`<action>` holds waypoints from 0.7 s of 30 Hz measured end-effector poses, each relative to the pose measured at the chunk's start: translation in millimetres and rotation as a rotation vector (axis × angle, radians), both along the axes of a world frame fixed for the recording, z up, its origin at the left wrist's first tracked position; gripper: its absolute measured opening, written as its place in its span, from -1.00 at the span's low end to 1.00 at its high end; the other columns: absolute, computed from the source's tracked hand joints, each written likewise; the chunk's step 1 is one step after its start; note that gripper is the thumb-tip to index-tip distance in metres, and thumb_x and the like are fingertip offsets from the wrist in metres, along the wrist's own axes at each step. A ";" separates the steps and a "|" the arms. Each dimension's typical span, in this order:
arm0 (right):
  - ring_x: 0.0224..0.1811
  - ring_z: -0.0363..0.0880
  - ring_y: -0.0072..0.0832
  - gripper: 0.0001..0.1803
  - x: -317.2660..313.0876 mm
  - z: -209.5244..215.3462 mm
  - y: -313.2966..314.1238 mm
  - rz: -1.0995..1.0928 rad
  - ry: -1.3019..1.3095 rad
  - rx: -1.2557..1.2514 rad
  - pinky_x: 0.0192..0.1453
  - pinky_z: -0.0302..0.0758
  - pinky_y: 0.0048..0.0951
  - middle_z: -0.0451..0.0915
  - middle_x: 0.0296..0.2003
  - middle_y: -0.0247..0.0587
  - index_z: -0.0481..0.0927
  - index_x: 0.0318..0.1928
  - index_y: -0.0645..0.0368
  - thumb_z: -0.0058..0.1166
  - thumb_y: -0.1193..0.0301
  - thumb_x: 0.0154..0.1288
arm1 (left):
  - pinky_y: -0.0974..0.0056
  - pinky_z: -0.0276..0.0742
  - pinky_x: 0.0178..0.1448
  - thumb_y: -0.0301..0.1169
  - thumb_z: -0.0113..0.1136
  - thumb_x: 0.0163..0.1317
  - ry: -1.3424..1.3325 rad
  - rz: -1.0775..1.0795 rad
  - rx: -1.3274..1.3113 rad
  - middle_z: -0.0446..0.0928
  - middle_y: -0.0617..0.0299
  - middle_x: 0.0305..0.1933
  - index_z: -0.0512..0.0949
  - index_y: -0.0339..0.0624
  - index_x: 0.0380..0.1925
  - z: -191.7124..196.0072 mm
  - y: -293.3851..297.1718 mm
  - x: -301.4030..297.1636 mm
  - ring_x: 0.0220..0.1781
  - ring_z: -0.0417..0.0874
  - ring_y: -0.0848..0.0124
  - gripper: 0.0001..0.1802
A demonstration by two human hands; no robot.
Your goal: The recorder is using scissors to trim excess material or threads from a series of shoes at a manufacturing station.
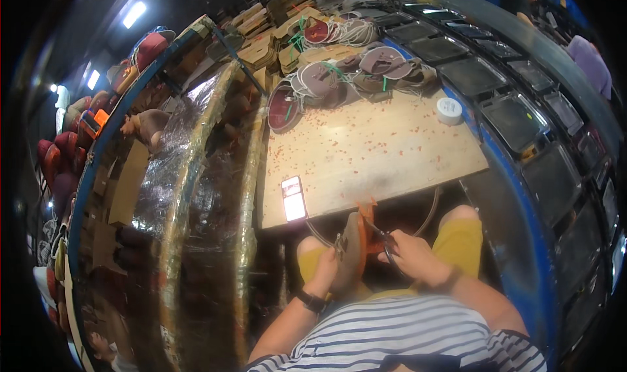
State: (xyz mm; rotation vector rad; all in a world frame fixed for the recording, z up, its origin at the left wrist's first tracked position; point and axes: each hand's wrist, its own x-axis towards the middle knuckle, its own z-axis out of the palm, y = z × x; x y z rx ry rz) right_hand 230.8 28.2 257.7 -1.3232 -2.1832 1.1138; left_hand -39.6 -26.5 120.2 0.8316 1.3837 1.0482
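In my lap, between my knees, a brownish shoe (353, 247) with an orange edge along its sole stands tilted on end. My left hand (326, 269) is wrapped round its left side. On the other side my right hand (416, 260) is closed on a pair of dark-handled scissors (390, 247). Their blades point up and left, close to the orange edge; whether they touch it I cannot tell. Thin orange material (369, 215) shows beside the shoe's upper end.
A wooden tabletop (392, 153) strewn with orange scraps bears a lit phone (294, 199), a round white tub (449, 111) and a pile of laced shoes (326, 81). Dark trays (519, 121) line the right; a plastic-wrapped rack (196, 170) stands left. Other people are at both sides.
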 end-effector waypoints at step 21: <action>-0.30 0.63 0.07 -0.39 22.9 -45.6 1.1 -0.129 -0.249 -0.063 -0.20 0.51 -0.05 0.63 -0.42 0.10 0.52 -0.25 0.27 0.14 -0.13 0.24 | 0.30 0.56 -0.06 -0.31 -0.01 0.45 -0.126 0.086 -0.250 0.60 0.19 -0.15 0.54 -0.21 0.00 131.5 5.3 42.9 -0.11 0.62 0.38 -0.73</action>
